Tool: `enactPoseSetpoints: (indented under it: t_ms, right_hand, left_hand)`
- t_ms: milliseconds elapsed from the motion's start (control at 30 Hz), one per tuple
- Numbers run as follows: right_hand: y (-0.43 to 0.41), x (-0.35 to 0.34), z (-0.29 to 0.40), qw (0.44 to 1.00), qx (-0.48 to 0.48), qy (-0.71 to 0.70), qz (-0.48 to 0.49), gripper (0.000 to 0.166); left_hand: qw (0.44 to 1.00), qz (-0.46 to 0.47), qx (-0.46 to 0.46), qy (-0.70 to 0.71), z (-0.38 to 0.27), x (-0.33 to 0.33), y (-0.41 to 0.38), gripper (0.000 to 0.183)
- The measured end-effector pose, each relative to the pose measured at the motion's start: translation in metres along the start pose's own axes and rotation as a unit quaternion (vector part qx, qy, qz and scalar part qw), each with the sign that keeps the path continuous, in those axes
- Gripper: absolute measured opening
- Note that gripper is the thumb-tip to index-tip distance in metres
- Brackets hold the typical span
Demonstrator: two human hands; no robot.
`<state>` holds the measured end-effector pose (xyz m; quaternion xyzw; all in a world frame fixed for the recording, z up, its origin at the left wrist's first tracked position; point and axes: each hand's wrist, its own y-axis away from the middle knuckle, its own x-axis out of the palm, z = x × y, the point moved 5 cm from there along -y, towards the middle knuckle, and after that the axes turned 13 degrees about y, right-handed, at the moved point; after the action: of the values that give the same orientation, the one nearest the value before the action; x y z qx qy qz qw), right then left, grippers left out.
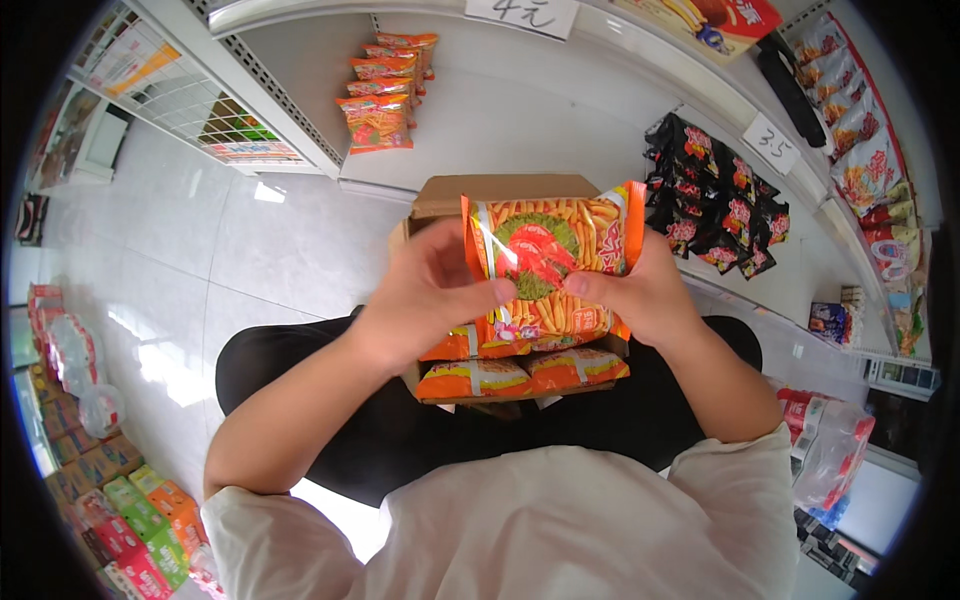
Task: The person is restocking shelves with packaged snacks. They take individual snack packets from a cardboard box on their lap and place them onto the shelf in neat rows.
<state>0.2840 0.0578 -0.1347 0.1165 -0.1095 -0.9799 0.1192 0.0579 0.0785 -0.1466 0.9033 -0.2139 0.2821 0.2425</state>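
Between my two hands is an orange snack bag [555, 262] printed with a red prawn and fries-like sticks. My left hand [427, 292] has its thumb on the bag's left front, its fingers partly hidden behind. My right hand [645, 289] grips the right side, thumb on the front. Below the bag, an open cardboard box [502, 193] sits at my lap, holding more orange snack bags [480, 377] in its near part. The bag I hold hides the box's middle.
Orange snack bags [377, 124] stand in a row on the white bottom shelf [510, 127]. Black snack bags [724, 195] lie to their right. A higher shelf edge [712, 105] with price cards curves over them. A white wire rack [187, 97] stands left, packaged goods [142, 525] lower left.
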Motion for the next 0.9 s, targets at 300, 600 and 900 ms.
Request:
enactPoseSetpoints:
  t_ms: [300,600,900]
  right_hand:
    - [-0.002,0.017,-0.001,0.997,-0.013,-0.07,-0.002,0.057]
    - [-0.013,0.01,0.019,0.999,-0.042,0.007,-0.013,0.059]
    - [-0.098,0.026,0.097,0.934,-0.128,0.315,-0.105,0.046]
  left_hand:
    - [0.995,-0.041,-0.002,-0.092,-0.003,0.006,0.002,0.034]
    - [0.982,-0.029,0.117,-0.149,-0.03,0.006,0.009,0.029]
    - [0.934,-0.162,0.163,-0.273,-0.042,-0.04,0.002,0.047]
